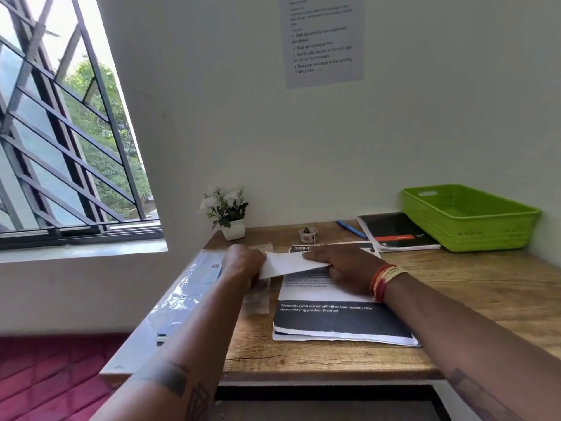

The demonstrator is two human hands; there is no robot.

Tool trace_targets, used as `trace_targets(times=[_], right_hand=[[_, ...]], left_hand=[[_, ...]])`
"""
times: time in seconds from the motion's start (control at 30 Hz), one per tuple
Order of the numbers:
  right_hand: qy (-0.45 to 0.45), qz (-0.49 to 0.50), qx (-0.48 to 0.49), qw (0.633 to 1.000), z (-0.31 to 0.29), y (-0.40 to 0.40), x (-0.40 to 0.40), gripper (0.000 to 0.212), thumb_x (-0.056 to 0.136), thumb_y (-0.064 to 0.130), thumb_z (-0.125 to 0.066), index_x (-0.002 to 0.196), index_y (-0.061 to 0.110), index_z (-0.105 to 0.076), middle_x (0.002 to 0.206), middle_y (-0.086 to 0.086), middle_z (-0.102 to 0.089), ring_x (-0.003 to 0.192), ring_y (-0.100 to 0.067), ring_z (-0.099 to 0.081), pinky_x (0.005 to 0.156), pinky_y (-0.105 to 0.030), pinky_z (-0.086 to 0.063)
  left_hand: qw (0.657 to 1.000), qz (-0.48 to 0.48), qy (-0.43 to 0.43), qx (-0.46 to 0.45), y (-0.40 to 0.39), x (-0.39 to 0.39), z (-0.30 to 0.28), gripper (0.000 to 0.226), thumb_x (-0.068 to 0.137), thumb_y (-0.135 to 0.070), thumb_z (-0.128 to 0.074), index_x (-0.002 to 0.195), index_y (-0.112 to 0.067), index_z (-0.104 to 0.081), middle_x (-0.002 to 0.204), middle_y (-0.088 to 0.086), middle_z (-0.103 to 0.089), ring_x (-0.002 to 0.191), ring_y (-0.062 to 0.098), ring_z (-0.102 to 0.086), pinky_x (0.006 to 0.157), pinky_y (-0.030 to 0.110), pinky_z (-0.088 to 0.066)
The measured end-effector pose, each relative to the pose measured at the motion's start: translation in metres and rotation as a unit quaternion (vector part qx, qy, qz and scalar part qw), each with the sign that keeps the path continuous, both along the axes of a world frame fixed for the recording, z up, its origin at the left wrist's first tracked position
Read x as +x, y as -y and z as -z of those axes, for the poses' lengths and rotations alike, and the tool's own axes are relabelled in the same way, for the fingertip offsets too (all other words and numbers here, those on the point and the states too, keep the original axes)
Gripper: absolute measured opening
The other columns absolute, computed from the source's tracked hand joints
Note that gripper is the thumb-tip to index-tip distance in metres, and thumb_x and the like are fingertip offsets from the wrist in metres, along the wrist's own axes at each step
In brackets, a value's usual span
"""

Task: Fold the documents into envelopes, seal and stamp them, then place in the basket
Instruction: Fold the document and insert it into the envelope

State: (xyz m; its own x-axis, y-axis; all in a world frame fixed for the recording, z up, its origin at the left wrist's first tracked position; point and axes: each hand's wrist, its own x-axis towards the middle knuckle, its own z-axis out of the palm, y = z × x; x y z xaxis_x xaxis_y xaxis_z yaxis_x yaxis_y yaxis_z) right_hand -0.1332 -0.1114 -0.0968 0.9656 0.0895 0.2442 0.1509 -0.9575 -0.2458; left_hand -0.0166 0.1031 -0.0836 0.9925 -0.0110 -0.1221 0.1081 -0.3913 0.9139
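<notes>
Printed documents (343,322) are stacked at the desk's (455,299) near edge | folded white paper (288,264) is gripped by left hand (243,264) and right hand (340,268), fingers curled | green basket (467,220) sits far right.

Bare wood lay open on the desk (473,287) right of the paper stack (340,320). Behind that stack stood a tape roll (308,234), a pen (352,229) and a notebook (397,232), with the green basket (467,220) further right, against the wall. A flower pot (233,228) and plastic sleeves (188,287) crowded the stack's left.
</notes>
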Motion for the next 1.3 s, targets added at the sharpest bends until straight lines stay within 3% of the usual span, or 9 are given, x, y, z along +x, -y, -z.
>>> trace_targets(times=[0.07,0.13,0.27,0.47,0.57,0.67,0.8,0.93,1.3], right_hand=[[-0.013,-0.009,-0.016,1.0,0.002,0.001,0.001,0.06,0.093,0.02,-0.048,0.151,0.038,-0.042,0.159,0.009,-0.038,0.146,-0.016,-0.036,0.122,-0.035,-0.025],[-0.027,-0.016,-0.029,0.999,0.001,0.0,-0.001,0.055,0.098,0.039,-0.051,0.151,0.038,-0.041,0.16,0.009,-0.037,0.146,-0.016,-0.035,0.121,-0.034,-0.025],[-0.101,-0.011,-0.016,0.995,-0.004,-0.004,-0.007,0.068,0.093,0.07,-0.043,0.154,0.043,-0.031,0.165,0.011,-0.021,0.151,-0.015,-0.023,0.123,-0.035,-0.017],[-0.118,-0.011,-0.022,0.993,-0.001,-0.004,-0.005,0.064,0.1,0.065,-0.032,0.158,0.037,-0.025,0.166,0.011,-0.017,0.153,-0.014,-0.017,0.121,-0.032,-0.012],[-0.117,-0.01,-0.028,0.993,0.002,-0.004,-0.003,0.061,0.101,0.063,-0.028,0.157,0.039,-0.025,0.166,0.01,-0.019,0.152,-0.016,-0.019,0.124,-0.039,-0.016],[-0.097,-0.033,-0.015,0.995,0.002,-0.007,-0.002,0.059,0.099,0.067,-0.022,0.153,0.044,-0.027,0.16,0.007,-0.036,0.145,-0.018,-0.035,0.118,-0.046,-0.03],[-0.113,-0.002,-0.054,0.992,0.003,-0.013,-0.002,0.061,0.105,0.056,-0.02,0.161,0.034,-0.008,0.168,0.003,-0.012,0.154,-0.018,-0.011,0.125,-0.046,-0.012],[-0.155,0.08,-0.066,0.982,0.002,-0.004,0.0,0.067,0.106,0.051,-0.019,0.162,0.016,-0.004,0.169,-0.002,0.001,0.155,-0.017,0.0,0.126,-0.041,-0.004],[-0.191,0.205,-0.057,0.958,0.005,0.015,0.007,0.08,0.1,0.063,-0.019,0.161,0.016,0.0,0.169,-0.003,0.009,0.155,-0.021,0.006,0.126,-0.041,-0.001]], left_hand=[[1.0,0.011,0.006,0.018,0.0,0.002,0.002,0.026,0.081,-0.02,-0.079,0.096,0.0,-0.072,0.09,0.017,-0.074,0.079,0.034,-0.075,0.073,0.051,-0.063],[0.986,0.042,0.077,0.139,0.0,-0.002,0.003,0.029,0.088,-0.024,-0.073,0.106,-0.002,-0.069,0.103,0.013,-0.071,0.096,0.034,-0.071,0.08,0.04,-0.06],[0.916,0.052,0.237,0.319,0.005,-0.016,0.012,0.018,0.094,-0.015,-0.057,0.112,-0.012,-0.061,0.113,0.012,-0.065,0.1,0.032,-0.061,0.075,0.037,-0.045],[0.821,0.069,0.306,0.477,0.011,-0.035,0.015,0.038,0.094,-0.007,-0.045,0.128,-0.017,-0.057,0.125,0.016,-0.051,0.116,0.037,-0.052,0.09,0.044,-0.047],[0.813,0.165,0.403,0.386,0.025,-0.04,0.013,0.035,0.095,-0.013,-0.049,0.126,-0.021,-0.063,0.131,0.011,-0.055,0.121,0.033,-0.053,0.1,0.044,-0.045],[0.834,0.337,0.313,0.305,0.038,-0.043,0.018,0.044,0.104,-0.026,-0.042,0.148,-0.02,-0.046,0.151,0.012,-0.048,0.139,0.031,-0.043,0.113,0.039,-0.036],[0.8,0.364,0.247,0.408,0.043,-0.034,0.028,0.062,0.107,-0.039,-0.028,0.162,-0.025,-0.004,0.17,0.009,-0.005,0.157,0.025,-0.005,0.127,0.042,-0.01],[0.787,0.353,0.206,0.462,0.047,-0.034,0.026,0.064,0.106,-0.048,-0.018,0.162,-0.024,-0.002,0.169,0.007,0.009,0.156,0.024,0.005,0.127,0.044,-0.002],[0.795,0.356,0.152,0.468,0.047,-0.035,0.019,0.065,0.104,-0.05,-0.017,0.162,-0.028,0.001,0.169,0.005,0.011,0.155,0.026,0.012,0.126,0.045,0.004]])
